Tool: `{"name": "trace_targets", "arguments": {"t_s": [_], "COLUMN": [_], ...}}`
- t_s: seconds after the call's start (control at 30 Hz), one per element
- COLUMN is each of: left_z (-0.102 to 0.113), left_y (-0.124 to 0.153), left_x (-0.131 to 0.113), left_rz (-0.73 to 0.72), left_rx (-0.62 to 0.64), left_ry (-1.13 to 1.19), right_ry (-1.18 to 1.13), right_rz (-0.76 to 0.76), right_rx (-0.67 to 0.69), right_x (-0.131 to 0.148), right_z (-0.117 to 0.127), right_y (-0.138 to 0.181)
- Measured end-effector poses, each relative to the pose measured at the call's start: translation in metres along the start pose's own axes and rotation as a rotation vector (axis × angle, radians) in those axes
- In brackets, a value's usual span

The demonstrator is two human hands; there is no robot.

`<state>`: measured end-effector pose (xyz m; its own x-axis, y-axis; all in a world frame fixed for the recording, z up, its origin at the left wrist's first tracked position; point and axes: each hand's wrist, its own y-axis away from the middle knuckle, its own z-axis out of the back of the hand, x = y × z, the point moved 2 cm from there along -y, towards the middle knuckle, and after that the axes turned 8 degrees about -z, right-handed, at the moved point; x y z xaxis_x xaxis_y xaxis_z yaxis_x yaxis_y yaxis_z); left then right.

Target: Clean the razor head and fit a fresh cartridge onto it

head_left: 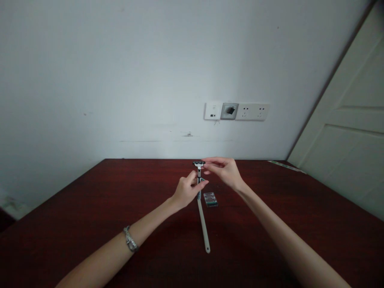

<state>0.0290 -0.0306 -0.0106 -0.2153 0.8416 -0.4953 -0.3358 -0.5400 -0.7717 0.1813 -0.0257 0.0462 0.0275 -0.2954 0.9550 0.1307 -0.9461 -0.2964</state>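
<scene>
A razor [199, 172] stands upright above the table with its dark, wide head at the top. My left hand [187, 190] is closed round the razor's handle, the thumb reaching across it to the right. My right hand [225, 172] comes in from the right, with thumb and fingers pinched at the right end of the razor head. A small clear plastic case [211, 199] with some green in it lies just below the hands. Next to it, a long pale handle [203, 226] with a hole in its near end points towards me; its far end is hidden behind my left hand and the razor.
The dark red wooden table [120, 192] meets a white wall [135, 80] at the back. Wall sockets [251, 112] sit above it, right of centre. A thin flat strip [286, 166] lies at the back right corner, near a white panelled door [354, 128].
</scene>
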Motion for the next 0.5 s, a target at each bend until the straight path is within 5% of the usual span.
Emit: {"name": "trace_targets", "arguments": {"t_s": [0.5], "left_z": [0.0002], "left_y": [0.0005], "left_x": [0.0001], "left_rz": [0.037], "left_rx": [0.035], "left_ry": [-0.017], "right_ry": [-0.045], "right_rz": [-0.013], "right_rx": [0.037], "right_x": [-0.0013], "right_z": [-0.0026], "right_y": [-0.0006]}}
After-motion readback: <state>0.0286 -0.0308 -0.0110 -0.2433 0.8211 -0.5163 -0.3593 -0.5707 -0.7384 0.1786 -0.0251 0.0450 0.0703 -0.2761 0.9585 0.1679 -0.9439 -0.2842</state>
